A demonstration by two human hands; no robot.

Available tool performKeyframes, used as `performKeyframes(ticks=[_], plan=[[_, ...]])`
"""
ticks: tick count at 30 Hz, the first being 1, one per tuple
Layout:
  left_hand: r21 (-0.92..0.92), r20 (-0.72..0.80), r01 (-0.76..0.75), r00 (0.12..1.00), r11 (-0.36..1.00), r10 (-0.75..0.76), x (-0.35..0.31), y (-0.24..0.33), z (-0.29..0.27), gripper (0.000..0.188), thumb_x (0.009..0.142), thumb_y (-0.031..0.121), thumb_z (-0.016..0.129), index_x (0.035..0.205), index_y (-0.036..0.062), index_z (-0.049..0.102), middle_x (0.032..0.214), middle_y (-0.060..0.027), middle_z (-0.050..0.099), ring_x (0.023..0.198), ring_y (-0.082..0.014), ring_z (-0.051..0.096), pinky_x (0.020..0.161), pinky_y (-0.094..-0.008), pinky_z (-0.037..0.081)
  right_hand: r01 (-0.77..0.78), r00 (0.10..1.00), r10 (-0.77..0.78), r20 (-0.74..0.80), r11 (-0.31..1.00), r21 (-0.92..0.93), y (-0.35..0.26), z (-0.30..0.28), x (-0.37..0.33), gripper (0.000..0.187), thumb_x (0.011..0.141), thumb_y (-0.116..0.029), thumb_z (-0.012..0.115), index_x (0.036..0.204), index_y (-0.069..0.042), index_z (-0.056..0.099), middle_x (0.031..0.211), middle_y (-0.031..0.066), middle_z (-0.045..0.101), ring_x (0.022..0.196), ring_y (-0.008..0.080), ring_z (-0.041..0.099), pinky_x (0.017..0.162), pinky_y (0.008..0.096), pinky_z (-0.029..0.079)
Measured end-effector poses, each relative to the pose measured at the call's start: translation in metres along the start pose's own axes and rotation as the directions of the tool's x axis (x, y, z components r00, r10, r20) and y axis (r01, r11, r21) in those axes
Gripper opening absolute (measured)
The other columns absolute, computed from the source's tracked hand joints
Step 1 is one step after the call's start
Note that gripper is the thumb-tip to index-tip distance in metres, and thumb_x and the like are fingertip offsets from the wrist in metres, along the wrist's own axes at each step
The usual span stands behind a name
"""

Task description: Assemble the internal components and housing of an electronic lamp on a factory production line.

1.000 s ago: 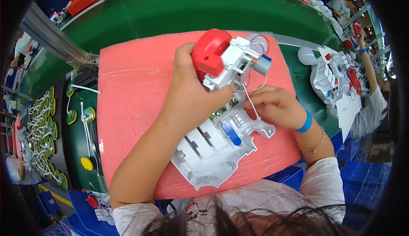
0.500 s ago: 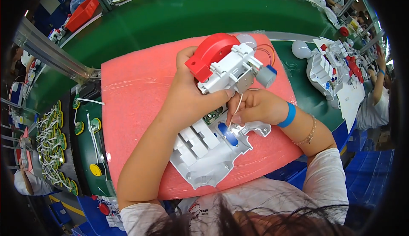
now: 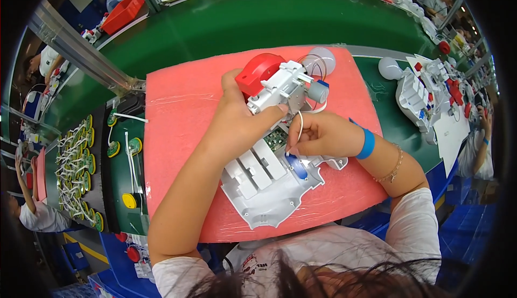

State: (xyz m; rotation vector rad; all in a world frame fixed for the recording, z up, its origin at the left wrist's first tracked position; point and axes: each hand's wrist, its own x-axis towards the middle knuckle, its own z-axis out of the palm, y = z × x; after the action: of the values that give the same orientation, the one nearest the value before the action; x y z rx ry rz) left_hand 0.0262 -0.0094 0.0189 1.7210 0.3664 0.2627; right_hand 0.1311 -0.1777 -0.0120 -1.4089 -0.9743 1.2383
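The white wire (image 3: 299,128), thin and floppy, is pinched near its end by the right hand (image 3: 323,135) just below the rigid, light-looking plastic assembly (image 3: 280,87) that the left hand (image 3: 237,123) grips.

Your 2 hands crowd the middle of the pink foam mat (image 3: 177,136), over the white plastic housing (image 3: 269,185). Bare mat lies open to your left and along the far edge. On the right, another white assembly (image 3: 417,96) blocks the green belt (image 3: 269,20).
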Motion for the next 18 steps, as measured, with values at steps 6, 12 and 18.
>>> performKeyframes(ticks=[6, 12, 18], plan=[[-0.117, -0.066, 0.047, 0.996, 0.992, -0.055, -0.008, -0.007, -0.004, 0.076, 0.071, 0.02, 0.071, 0.124, -0.0011, 0.021, 0.104, -0.0174, 0.053, 0.089, -0.021, 0.059, 0.072, -0.0307, 0.049, 0.263, 0.926, -0.376, -0.005, 0.656, -0.708, -0.007, 0.002, 0.007, 0.014, 0.072, -0.006, 0.061, 0.084, -0.009, 0.055, 0.07, 0.0079, 0.059, 0.06, 0.0224, 0.059, 0.055, 0.0328, 0.045], [-0.111, 0.003, 0.08, 0.997, 0.991, -0.081, -0.006, -0.01, -0.011, 0.078, 0.069, 0.017, 0.071, 0.126, -0.001, 0.021, 0.102, -0.0159, 0.055, 0.089, -0.0197, 0.059, 0.073, -0.0306, 0.05, 0.325, 0.86, -0.497, 0.113, 0.364, -0.873, -0.001, -0.002, 0.009, 0.014, 0.072, -0.009, 0.061, 0.084, -0.012, 0.055, 0.07, 0.008, 0.057, 0.061, 0.0272, 0.057, 0.053, 0.038, 0.046], [-0.049, -0.008, -0.068, 0.998, 0.996, 0.068, -0.014, -0.004, -0.007, 0.073, 0.063, 0.012, 0.072, 0.123, 0.0004, 0.032, 0.111, -0.0128, 0.05, 0.102, -0.0201, 0.052, 0.088, -0.033, 0.042, 0.326, 0.813, -0.55, 0.191, 0.16, -0.932, 0.002, -0.003, 0.003, 0.015, 0.072, -0.013, 0.063, 0.084, -0.015, 0.055, 0.074, 0.0063, 0.054, 0.059, 0.025, 0.056, 0.05, 0.0362, 0.046]])
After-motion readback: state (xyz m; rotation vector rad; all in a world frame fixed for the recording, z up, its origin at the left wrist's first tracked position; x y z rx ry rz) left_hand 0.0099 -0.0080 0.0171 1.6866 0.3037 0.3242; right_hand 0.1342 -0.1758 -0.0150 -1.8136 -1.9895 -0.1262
